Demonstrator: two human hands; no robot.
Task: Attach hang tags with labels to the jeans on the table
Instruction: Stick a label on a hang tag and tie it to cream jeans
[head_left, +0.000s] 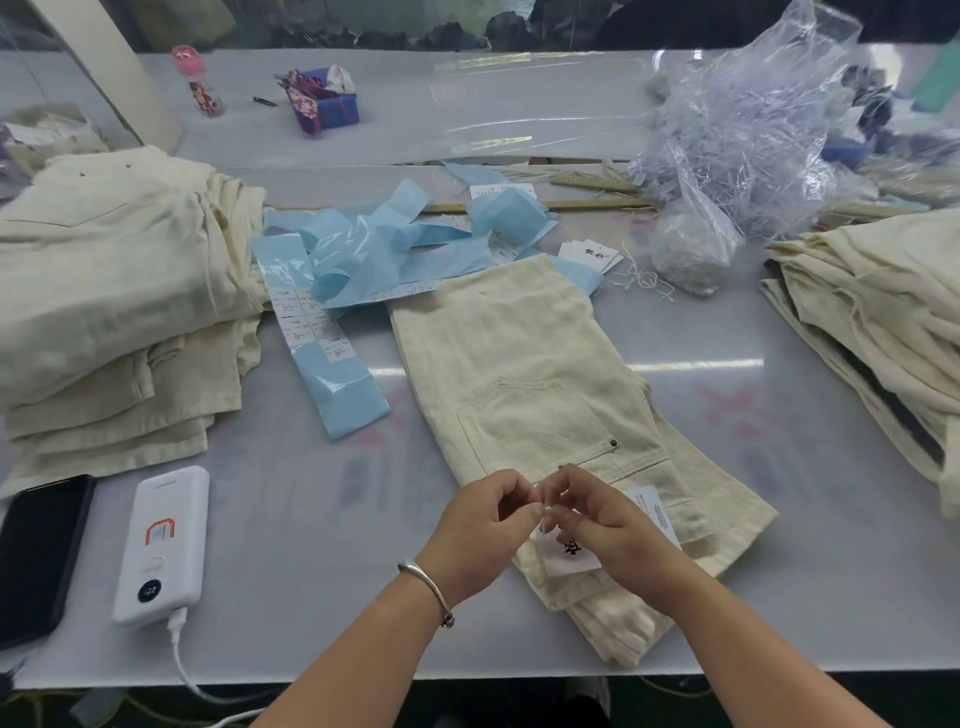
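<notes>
Jeans (540, 374) lie folded flat mid-table (311, 519). Both hands meet over their near waistband: left hand (480, 525) and right hand (605, 525) have fingers curled, pinching something too small to tell. Hang tags (569, 558) rest on the jeans under the right hand.

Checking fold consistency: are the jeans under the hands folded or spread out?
Folded. The jeans lie as one narrow strip, one back pocket on top, layered edges at the near end; both hands work at the waistband.
</notes>
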